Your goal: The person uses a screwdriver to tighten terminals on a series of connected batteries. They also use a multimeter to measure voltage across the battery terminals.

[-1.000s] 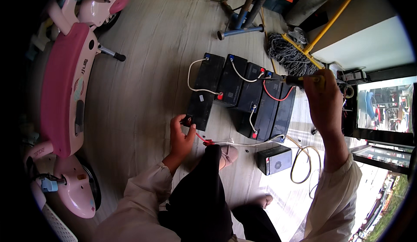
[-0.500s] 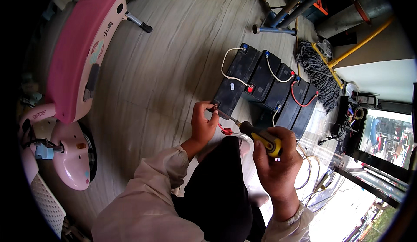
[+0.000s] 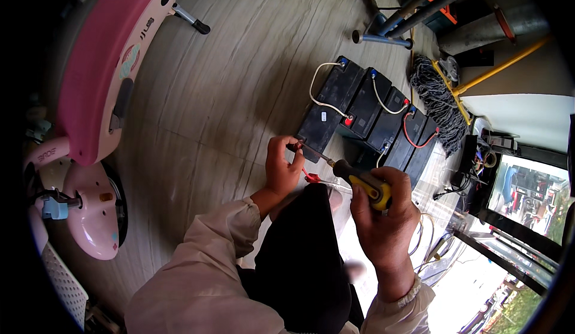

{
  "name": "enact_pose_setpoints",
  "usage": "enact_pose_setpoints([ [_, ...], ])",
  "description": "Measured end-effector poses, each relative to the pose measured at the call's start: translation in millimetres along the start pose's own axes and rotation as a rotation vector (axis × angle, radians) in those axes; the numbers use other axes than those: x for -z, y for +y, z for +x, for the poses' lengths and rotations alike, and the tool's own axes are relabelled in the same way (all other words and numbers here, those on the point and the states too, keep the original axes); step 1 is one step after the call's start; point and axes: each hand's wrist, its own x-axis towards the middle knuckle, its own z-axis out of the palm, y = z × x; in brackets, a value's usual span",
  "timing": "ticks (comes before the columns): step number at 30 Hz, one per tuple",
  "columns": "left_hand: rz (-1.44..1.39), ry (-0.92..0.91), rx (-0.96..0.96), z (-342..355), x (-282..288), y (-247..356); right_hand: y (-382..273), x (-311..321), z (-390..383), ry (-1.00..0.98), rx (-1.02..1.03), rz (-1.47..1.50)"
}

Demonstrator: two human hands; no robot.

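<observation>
My left hand [image 3: 283, 165] is closed in a pinch at the near corner of a black battery [image 3: 318, 129]. A red wire [image 3: 305, 171] with a red cap [image 3: 312, 178] runs out from its fingers; the pinched end is mostly hidden. My right hand [image 3: 389, 223] is wrapped around the black-and-yellow handle of a screwdriver [image 3: 363, 182]. The shaft points up and left, its tip meeting the battery corner at my left fingertips. Several more black batteries [image 3: 363, 112] stand in a row to the right, joined by white wires [image 3: 329, 104] and a red jumper wire [image 3: 408, 135].
A pink scooter [image 3: 90, 70] stands at the left. Blue metal legs [image 3: 389, 39] rise at the back right, near a mop [image 3: 440, 100] with a yellow handle. Loose cables [image 3: 428, 256] lie on the floor at the right, below a screen [image 3: 530, 190].
The view has shifted slightly, so the batteries appear a little further right. Both hands keep their grips, and the screwdriver tip stays at the battery corner.
</observation>
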Motion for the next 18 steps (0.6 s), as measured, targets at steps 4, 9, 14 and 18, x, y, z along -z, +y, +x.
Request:
enact_pose_setpoints([
  [4,-0.016,0.004,-0.002,0,-1,0,-3,0,4,-0.031,0.016,-0.024],
  [9,-0.039,0.016,0.017,-2,-2,-4,-16,4,17,-0.163,0.136,-0.100],
  [14,-0.052,0.038,0.027,1,-2,0,-24,11,35,-0.264,0.225,-0.128],
  [18,-0.049,0.034,0.035,2,0,3,-21,11,39,-0.278,0.243,-0.142],
])
